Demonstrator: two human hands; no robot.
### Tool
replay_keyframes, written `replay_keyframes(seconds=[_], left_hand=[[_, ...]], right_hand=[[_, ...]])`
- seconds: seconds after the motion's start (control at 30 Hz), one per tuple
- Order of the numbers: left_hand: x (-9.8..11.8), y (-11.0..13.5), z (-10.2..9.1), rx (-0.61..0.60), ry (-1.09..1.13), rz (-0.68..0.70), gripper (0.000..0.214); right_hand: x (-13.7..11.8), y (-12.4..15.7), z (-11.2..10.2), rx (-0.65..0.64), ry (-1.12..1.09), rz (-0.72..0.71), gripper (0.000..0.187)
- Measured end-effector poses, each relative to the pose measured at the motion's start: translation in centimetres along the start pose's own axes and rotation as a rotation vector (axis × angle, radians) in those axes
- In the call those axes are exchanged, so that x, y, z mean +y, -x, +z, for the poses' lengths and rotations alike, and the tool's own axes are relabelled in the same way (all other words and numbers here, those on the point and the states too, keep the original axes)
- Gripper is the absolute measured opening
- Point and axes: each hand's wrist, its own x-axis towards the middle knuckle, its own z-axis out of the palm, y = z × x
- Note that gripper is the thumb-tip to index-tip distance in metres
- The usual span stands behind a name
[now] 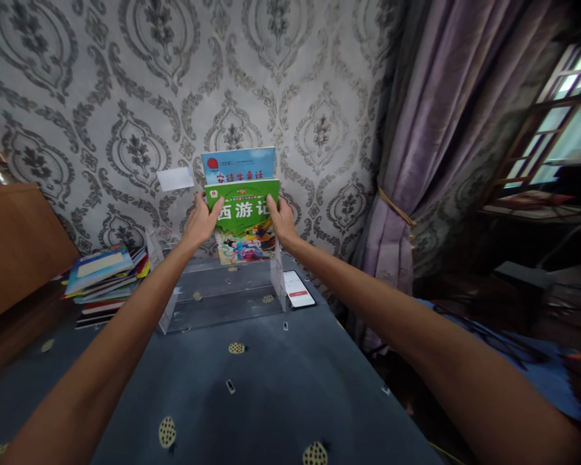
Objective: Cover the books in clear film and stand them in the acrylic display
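Both my hands grip a green picture book titled 西游记 [242, 213] by its side edges, holding it upright above a transparent acrylic book rack [223, 290]. My left hand [201, 223] has its thumb on the cover's left side. My right hand [281, 219] pinches the right side, with its fingers hidden behind the book. The lower cover reaches down into the rack's back part. A blue book [238, 166] stands directly behind the green one. To the left of it, a white card [175, 179] shows near my left hand.
A stack of books [101, 278] lies left of the rack, beside a wooden cabinet [19, 245]. A smartphone [299, 289] lies against the rack's right side. The dark blue patterned tablecloth [252, 400] spreads in front. Patterned wallpaper [126, 97] stands behind, with a purple curtain [387, 161] to the right.
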Motion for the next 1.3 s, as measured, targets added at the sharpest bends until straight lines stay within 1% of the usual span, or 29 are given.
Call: replay_keyframes(seconds=[0.1, 0.27, 0.37, 0.43, 0.53, 0.63, 0.7, 0.8, 1.07, 1.2, 1.3], left_hand=[[0.1, 0.4, -0.1, 0.007, 0.004, 0.011, 0.062], [-0.2, 1.3, -0.1, 0.018, 0.010, 0.065, 0.062], [-0.1, 2.2, -0.2, 0.040, -0.039, 0.112, 0.062], [0.1, 2.8, -0.3, 0.072, -0.093, 0.131, 0.060], [0.5, 3.5, -0.4, 0.108, -0.149, 0.108, 0.049], [0.9, 3.8, -0.5, 0.083, -0.144, 0.032, 0.037], [1.0, 3.7, -0.5, 0.056, -0.136, 0.005, 0.035], [0.9, 3.2, -0.4, 0.032, -0.150, -0.022, 0.038], [0.7, 1.4, 0.3, 0.051, -0.197, -0.092, 0.042], [0.6, 1.2, 0.5, 0.050, -0.176, -0.101, 0.043], [0.6, 1.3, 0.4, 0.039, -0.165, -0.111, 0.043]], right_hand=[[-0.1, 0.6, -0.2, -0.007, -0.003, -0.009, 0.082], [-0.5, 1.6, -0.8, -0.032, -0.011, -0.032, 0.079], [-0.6, 2.2, -1.1, -0.037, -0.013, -0.048, 0.075], [-0.7, 2.6, -1.3, -0.018, -0.021, -0.066, 0.070], [-0.7, 3.1, -1.5, 0.031, -0.009, -0.104, 0.060], [-0.6, 3.0, -1.8, 0.046, 0.033, -0.131, 0.050], [-0.6, 2.8, -2.0, 0.030, 0.041, -0.133, 0.047], [-0.6, 2.4, -2.2, 0.012, 0.032, -0.128, 0.045], [-0.3, 0.5, -1.5, 0.032, 0.046, -0.065, 0.031], [0.2, -0.2, -1.5, 0.004, 0.037, -0.050, 0.027], [0.5, 0.1, -1.7, -0.015, 0.026, -0.046, 0.026]])
